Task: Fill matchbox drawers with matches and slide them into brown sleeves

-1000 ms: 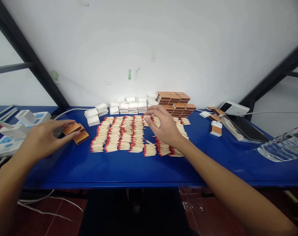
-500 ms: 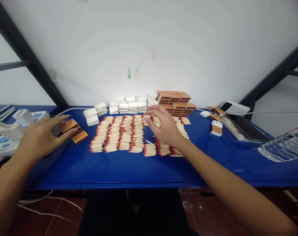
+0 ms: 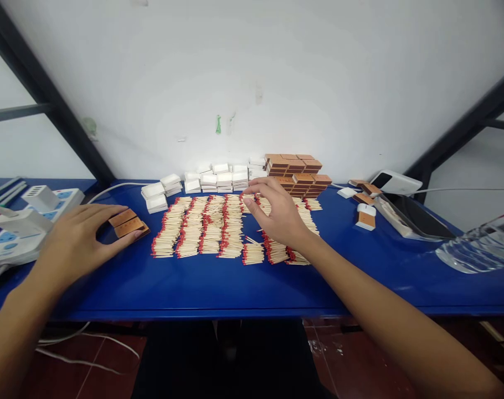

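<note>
On the left of the blue desk, my left hand [image 3: 75, 235] has its thumb and fingers around a few orange-brown matchboxes [image 3: 128, 223] lying side by side. Its thumb is at their near edge and its fingertips at the far edge. Over the middle of the desk, my right hand [image 3: 277, 213] hovers or rests on the matches, fingers curved and thumb apart, with nothing visible between them. Red-headed matchsticks [image 3: 212, 227] lie in several neat columns, and the right hand hides part of them.
White matchbox trays [image 3: 216, 180] are stacked along the wall, beside piled brown matchboxes [image 3: 296, 172]. At left is a white power strip [image 3: 17, 238] with plugs. To the right lie a small white-and-brown box [image 3: 366, 217], a white device [image 3: 395, 183] and a clear plastic bottle [image 3: 476, 249].
My left hand has lowered and closed in around the matchboxes, which now sit closer together and slightly shifted. My right hand stays almost still.
</note>
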`<state>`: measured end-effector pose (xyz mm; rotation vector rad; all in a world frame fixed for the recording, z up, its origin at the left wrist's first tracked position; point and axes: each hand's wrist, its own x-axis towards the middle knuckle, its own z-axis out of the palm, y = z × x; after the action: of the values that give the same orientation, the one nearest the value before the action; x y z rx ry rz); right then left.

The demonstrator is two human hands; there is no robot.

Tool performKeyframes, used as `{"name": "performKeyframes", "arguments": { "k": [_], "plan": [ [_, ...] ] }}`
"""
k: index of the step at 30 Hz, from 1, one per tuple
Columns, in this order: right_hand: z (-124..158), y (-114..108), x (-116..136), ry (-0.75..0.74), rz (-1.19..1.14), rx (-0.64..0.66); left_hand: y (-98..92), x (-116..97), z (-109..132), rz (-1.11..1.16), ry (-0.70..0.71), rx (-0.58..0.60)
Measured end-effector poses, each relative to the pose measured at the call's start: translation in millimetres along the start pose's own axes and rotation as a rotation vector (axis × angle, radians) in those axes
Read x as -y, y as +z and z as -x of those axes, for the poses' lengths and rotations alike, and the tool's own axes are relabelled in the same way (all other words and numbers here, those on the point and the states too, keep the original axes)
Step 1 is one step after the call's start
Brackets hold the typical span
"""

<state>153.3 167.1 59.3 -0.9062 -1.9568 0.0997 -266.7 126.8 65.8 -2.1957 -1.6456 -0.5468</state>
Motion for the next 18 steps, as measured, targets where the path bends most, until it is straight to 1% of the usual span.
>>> {"name": "performKeyframes", "arguments": {
  "k": [1,3,5,8,10,13,18],
  "plan": [
    [0,0,0,-0.002,0.0,0.0,0.4,6,-3,-0.043,-0.023,0.061],
    [0,0,0,-0.001,0.002,0.003,1.3,15,-10,-0.085,-0.069,0.221],
    [0,0,1,0.003,0.002,0.007,1.8,21,-19,-0.062,-0.111,0.325],
    [-1,0,1,0.004,0.001,0.008,1.1,21,-32,-0.054,-0.176,0.433],
    [-1,0,0,0.003,0.003,0.007,0.0,19,-38,-0.045,-0.179,0.484],
    [-1,0,0,0.005,-0.002,0.006,-2.3,17,-45,-0.02,-0.185,0.528],
    [-1,1,0,0.007,-0.013,-0.002,-11.5,17,-58,-0.033,-0.188,0.55]
  ]
}}
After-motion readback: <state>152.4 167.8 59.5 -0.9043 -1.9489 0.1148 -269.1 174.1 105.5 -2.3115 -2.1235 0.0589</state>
